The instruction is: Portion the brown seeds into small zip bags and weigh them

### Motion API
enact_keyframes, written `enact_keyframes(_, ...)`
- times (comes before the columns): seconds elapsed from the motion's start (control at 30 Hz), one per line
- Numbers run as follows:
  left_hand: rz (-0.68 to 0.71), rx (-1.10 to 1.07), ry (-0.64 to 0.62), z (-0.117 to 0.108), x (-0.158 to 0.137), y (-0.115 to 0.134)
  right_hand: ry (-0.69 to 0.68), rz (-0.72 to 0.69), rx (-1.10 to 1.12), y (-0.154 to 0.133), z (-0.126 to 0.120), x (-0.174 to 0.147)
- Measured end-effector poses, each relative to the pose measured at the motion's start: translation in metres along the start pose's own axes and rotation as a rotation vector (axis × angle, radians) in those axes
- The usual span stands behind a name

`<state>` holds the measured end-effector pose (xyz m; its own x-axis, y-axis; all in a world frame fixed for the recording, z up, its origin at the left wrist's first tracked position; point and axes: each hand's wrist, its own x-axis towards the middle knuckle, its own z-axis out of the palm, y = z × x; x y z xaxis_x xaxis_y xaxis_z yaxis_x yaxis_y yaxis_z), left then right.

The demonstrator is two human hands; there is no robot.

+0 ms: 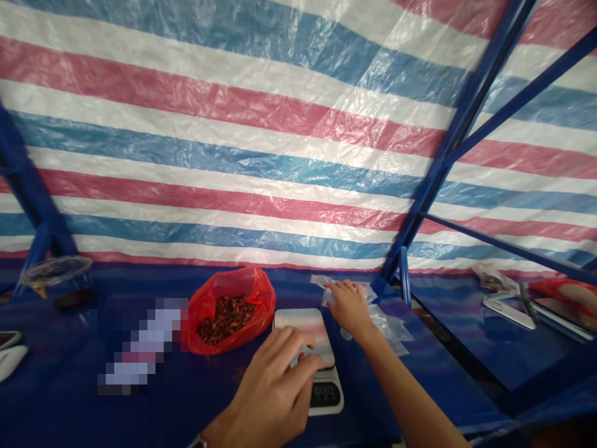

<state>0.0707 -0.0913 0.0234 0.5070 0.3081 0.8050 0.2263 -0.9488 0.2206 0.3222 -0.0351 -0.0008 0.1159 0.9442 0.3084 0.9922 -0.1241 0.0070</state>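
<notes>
My left hand (275,386) hovers over the near part of a white kitchen scale (303,320), fingers loosely bent and thumb apart, with nothing visible in it. The scale has a shiny square plate and a dark display panel. My right hand (349,306) is on a loose pile of clear plastic bags (389,326) beyond the scale's right side. Its fingers curl down onto the plastic, and the fingertips are partly hidden. Left of the scale stands an open red plastic bag (263,292) holding many small brown dried pieces (228,317).
A clear plastic tub (58,274) with dark contents stands at the far left of the blue table (153,417). A blurred-out patch (144,345) lies left of the red bag. Blue metal bars (431,168) cross before the striped tarpaulin (233,155). More items rest at right.
</notes>
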Motion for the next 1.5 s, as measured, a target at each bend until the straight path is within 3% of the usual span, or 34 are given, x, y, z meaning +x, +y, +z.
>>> enact_keyframes(0.23,-0.226,-0.018,0.122,-0.019,-0.005,-0.019,0.089,0.02,-0.014,0.005,-0.002,0.002)
enact_keyframes(0.4,-0.275,-0.026,0.054,-0.022,-0.013,-0.03,0.034,0.018,-0.015,0.006,0.006,0.003)
enact_keyframes(0.5,-0.338,-0.127,0.028,-0.013,-0.015,-0.026,0.196,0.062,0.175,-0.002,-0.004,0.006)
enact_keyframes(0.6,-0.559,-0.289,0.071,-0.002,-0.011,-0.023,0.347,0.094,0.662,-0.025,-0.024,0.001)
enact_keyframes(0.63,-0.654,-0.371,0.093,0.002,-0.009,-0.023,0.317,0.074,0.871,-0.035,-0.03,-0.003)
enact_keyframes(0.7,-0.829,-0.59,0.125,0.008,-0.005,-0.025,0.122,-0.019,1.18,-0.056,-0.04,-0.014)
enact_keyframes(0.8,-0.972,-0.918,0.176,0.012,0.002,-0.03,-0.08,-0.094,1.421,-0.08,-0.047,-0.028)
enact_keyframes(0.9,-0.993,-1.033,0.227,0.009,0.004,-0.037,-0.1,-0.072,1.518,-0.091,-0.047,-0.036)
enact_keyframes(1.0,-0.942,-0.981,0.159,0.003,0.0,-0.042,-0.148,-0.086,1.552,-0.094,-0.048,-0.041)
enact_keyframes(1.1,-0.894,-0.912,0.148,-0.004,-0.005,-0.046,-0.203,-0.186,1.462,-0.088,-0.051,-0.046)
enact_keyframes(1.17,-0.894,-0.879,0.149,-0.012,-0.008,-0.047,-0.077,-0.178,1.244,-0.072,-0.053,-0.047)
enact_keyframes(1.27,-0.898,-0.736,0.161,-0.028,-0.012,-0.047,0.167,-0.071,0.705,-0.032,-0.048,-0.049)
enact_keyframes(1.37,-0.878,-0.533,0.144,-0.043,-0.021,-0.048,0.07,-0.045,0.31,0.011,-0.03,-0.055)
enact_keyframes(1.5,-0.864,-0.352,0.059,-0.058,-0.038,-0.053,-0.059,0.009,0.16,0.043,-0.002,-0.061)
